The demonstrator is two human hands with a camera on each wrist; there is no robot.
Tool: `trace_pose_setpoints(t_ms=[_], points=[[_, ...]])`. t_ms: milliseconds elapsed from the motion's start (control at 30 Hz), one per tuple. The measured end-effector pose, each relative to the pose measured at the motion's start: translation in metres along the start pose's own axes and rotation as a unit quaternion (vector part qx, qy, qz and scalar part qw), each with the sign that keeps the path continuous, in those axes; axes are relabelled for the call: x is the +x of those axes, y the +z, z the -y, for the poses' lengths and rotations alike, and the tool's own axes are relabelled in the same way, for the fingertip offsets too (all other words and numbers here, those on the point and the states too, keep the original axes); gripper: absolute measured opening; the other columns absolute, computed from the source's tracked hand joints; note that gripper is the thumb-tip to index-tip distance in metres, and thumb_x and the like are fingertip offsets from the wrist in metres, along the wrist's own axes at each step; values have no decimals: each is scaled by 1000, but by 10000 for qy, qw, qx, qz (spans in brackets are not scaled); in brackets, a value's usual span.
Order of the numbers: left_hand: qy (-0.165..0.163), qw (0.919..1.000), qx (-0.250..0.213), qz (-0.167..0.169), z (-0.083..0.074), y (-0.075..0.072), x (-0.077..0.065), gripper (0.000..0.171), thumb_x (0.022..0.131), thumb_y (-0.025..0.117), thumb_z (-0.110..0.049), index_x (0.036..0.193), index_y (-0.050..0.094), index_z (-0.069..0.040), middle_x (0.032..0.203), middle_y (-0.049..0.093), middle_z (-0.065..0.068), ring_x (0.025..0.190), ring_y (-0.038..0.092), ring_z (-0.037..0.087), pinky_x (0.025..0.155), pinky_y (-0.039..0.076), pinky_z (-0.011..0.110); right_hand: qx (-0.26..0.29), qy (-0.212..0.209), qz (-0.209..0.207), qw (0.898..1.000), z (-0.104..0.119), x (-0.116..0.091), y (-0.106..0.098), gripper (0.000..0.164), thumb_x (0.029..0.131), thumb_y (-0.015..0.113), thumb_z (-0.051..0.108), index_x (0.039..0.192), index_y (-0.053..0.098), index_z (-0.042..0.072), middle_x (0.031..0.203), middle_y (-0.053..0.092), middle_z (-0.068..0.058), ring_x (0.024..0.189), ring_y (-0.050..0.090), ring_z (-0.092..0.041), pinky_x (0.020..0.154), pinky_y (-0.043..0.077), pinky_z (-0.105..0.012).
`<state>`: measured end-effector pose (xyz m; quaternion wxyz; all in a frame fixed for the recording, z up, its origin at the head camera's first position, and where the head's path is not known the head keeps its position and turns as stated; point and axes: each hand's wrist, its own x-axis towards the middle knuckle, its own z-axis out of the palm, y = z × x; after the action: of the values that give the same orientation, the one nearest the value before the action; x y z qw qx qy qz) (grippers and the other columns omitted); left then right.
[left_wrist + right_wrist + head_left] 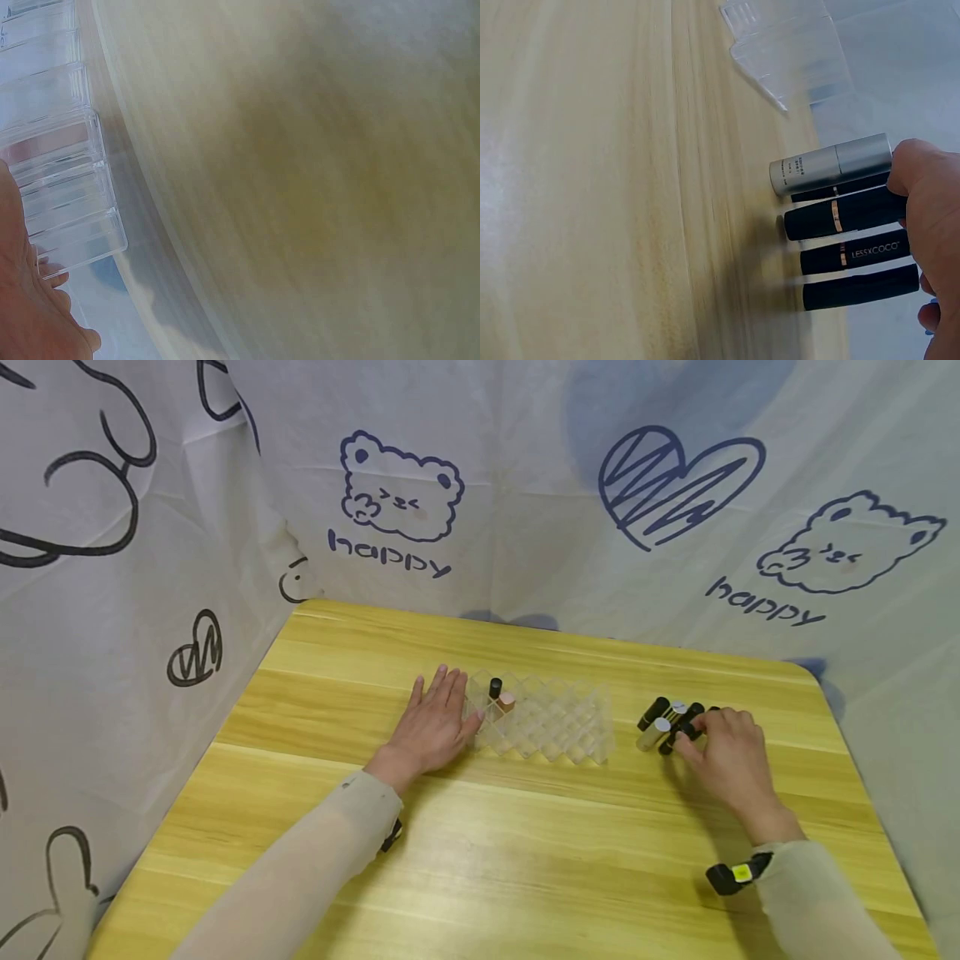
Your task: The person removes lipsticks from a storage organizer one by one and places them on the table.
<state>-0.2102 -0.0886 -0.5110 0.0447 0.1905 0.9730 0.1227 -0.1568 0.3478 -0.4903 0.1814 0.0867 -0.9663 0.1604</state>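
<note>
My left hand [433,722] rests along the left end of a clear plastic lipstick organizer [558,727], fingers straight and thumb on its near side. A black lipstick [495,687] and a pink-topped lipstick [506,701] stand in the organizer's left part. At the right, my right hand [733,760] pinches the upper end of a black lipstick with a gold band [832,216] between thumb and fingers. Around it stand a silver lipstick [829,163], a black lipstick with lettering [862,250] and a plain black one [862,288].
The wooden table [480,860] carries the organizer at its middle and the lipstick group right of it. A white cloth [525,510] with drawn bears and hearts hangs behind the back edge and along the left side.
</note>
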Motion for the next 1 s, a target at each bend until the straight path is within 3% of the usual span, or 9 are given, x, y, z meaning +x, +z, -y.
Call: trace_pose_setpoints(t_ms=[733,1000], points=[[-31,10000,-80,9,0,-1,-1,79,113,22,-58,170,10,-4,177,14,16,165,-1,29,133,-1,55,-10,158,84,9998,-2,2,6,29,94,72,20,97,66,-9,95,62,-28,93,52,-46,81,41,-62],[-18,9999,-113,19,1,0,0,79,113,24,-57,170,10,-4,177,14,16,165,-2,29,133,-1,55,20,352,288,9990,-1,1,5,34,94,73,24,100,65,-9,100,62,-29,96,50,-47,83,39,-63]])
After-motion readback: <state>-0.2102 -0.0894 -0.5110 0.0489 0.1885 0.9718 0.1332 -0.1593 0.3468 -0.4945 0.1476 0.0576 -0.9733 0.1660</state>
